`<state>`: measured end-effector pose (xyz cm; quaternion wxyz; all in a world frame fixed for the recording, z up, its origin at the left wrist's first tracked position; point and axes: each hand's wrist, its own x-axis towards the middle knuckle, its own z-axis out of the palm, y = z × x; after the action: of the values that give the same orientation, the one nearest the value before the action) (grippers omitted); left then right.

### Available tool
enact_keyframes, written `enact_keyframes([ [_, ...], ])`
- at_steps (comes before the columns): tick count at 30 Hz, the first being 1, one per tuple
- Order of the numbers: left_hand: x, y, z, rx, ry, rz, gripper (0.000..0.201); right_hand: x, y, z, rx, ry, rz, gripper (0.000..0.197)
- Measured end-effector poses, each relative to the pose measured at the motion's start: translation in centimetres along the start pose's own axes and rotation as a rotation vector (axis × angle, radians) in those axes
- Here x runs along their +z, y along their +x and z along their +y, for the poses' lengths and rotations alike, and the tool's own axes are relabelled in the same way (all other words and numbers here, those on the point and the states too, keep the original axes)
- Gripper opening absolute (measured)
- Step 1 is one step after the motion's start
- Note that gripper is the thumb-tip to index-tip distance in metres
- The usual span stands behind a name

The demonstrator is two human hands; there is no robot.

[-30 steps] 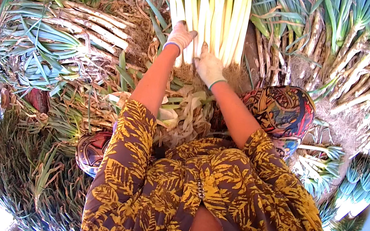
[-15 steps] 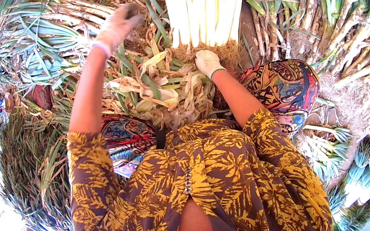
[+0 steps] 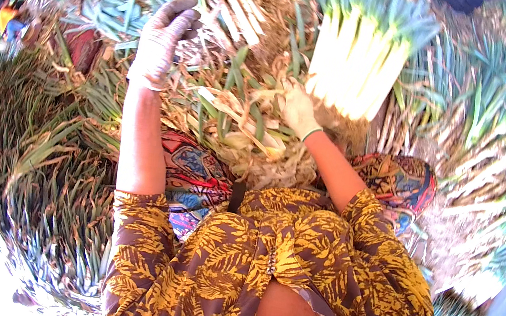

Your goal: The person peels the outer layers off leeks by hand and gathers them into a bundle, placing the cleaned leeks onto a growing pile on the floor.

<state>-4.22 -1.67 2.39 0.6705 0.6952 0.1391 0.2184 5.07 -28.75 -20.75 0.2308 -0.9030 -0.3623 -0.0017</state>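
My left hand (image 3: 164,43), in a pale glove with darkened fingertips, is raised beside untrimmed leeks (image 3: 230,1) at the upper left. Its fingers are apart and slightly bent, with nothing in them. My right hand (image 3: 301,111), also gloved, is closed over loose peeled leaves, just left of a row of cleaned leeks (image 3: 355,65). What its fingers hold, if anything, is too blurred to make out. The cleaned leeks have bright white stems and green tops pointing away from me; their root ends (image 3: 345,132) lie nearest me. A heap of dry, peeled leek leaves (image 3: 239,120) lies between my arms.
A large stack of green leeks (image 3: 45,192) fills the left side. More leeks with long roots (image 3: 474,165) lie along the right. My knees, in patterned cloth (image 3: 196,169), flank the leaf heap. A person in orange and blue (image 3: 8,23) is far off at the left edge.
The view has swung left, so the leeks appear farther right. My right hand has moved from the cleaned leeks' root ends to the leaves beside them. My left hand's fingers are more spread.
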Motion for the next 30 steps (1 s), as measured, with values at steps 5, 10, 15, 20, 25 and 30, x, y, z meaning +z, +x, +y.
enact_keyframes([
  [5, -1.2, 1.0, 0.0, -0.009, 0.069, 0.146, 0.024, 8.0, -3.3, 2.0, 0.094, -0.098, -0.72, 0.055],
  [10, -1.4, -0.1, 0.3, 0.16, 0.386, 0.217, 0.024, 0.3, 5.2, -1.1, -0.012, -0.218, -0.899, 0.035],
  [15, -2.4, 0.1, 1.7, 0.121, 0.297, 0.208, 0.025, -1.6, 12.9, -5.1, -0.037, 0.07, -0.268, 0.03],
  [20, -3.1, 0.5, 1.6, 0.153, 0.21, 0.247, 0.023, 4.3, 17.8, -9.3, 0.18, 0.306, -0.015, 0.042],
  [25, -5.0, 0.5, 0.5, 0.136, 0.386, 0.28, 0.023, 5.7, 18.4, -10.4, 0.234, -0.088, -0.272, 0.046],
  [30, -4.3, 0.7, 1.4, 0.172, 0.352, 0.272, 0.024, 6.8, 19.5, -4.4, 0.211, 0.164, -0.532, 0.059],
])
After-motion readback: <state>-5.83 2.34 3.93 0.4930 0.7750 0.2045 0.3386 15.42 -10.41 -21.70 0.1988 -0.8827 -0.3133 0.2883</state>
